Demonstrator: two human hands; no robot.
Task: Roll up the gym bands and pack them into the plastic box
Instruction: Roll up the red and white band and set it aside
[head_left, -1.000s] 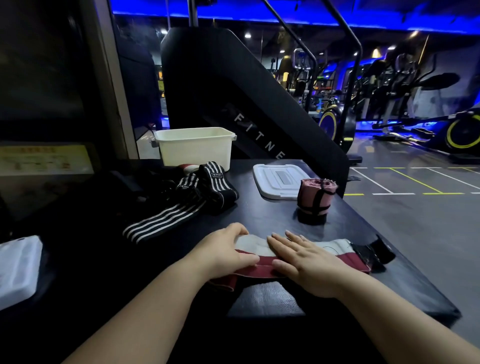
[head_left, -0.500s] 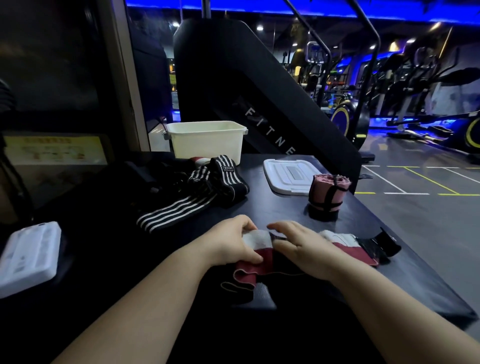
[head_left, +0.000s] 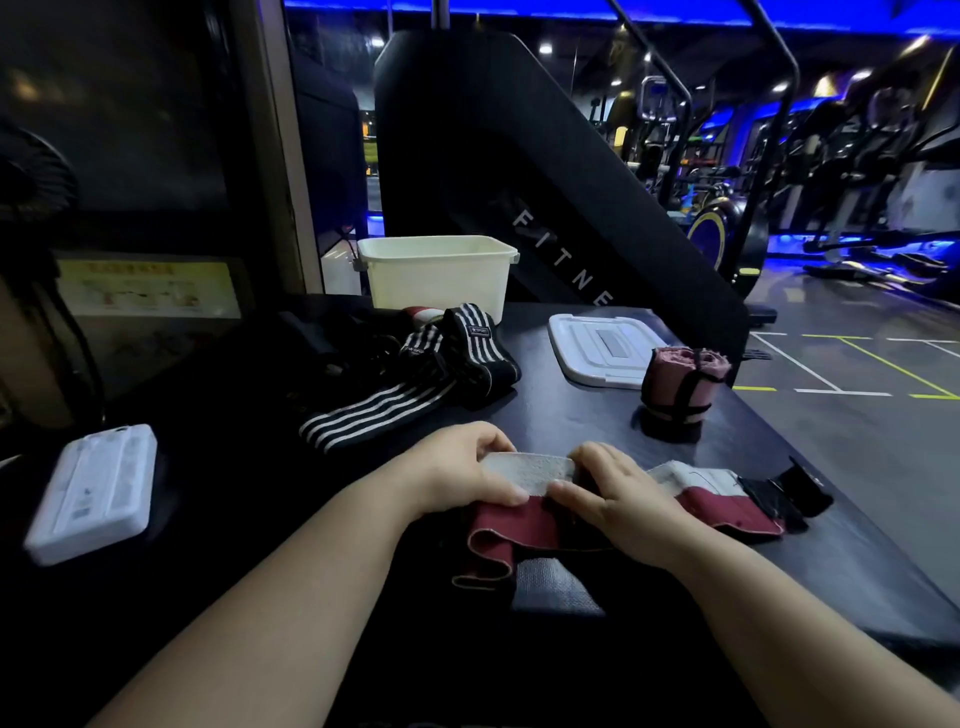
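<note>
The maroon band (head_left: 511, 532) is gripped by the left hand (head_left: 460, 475) and right hand (head_left: 621, 501). The plastic box (head_left: 436, 278) is set beyond it.

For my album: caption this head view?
Left hand and right hand pinch a maroon band on the table; a rolled band, lid and box sit beyond.

Dark table (head_left: 571, 415) with cream box (head_left: 439, 275), white lid (head_left: 597, 345), rolled pink band (head_left: 680, 384), striped bands (head_left: 395, 400), maroon band (head_left: 519, 530).

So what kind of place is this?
Probably a gym: an exercise bike and rows of machines stand at the back, the black machine reads FITNE, and striped bands lie on the table.
</note>
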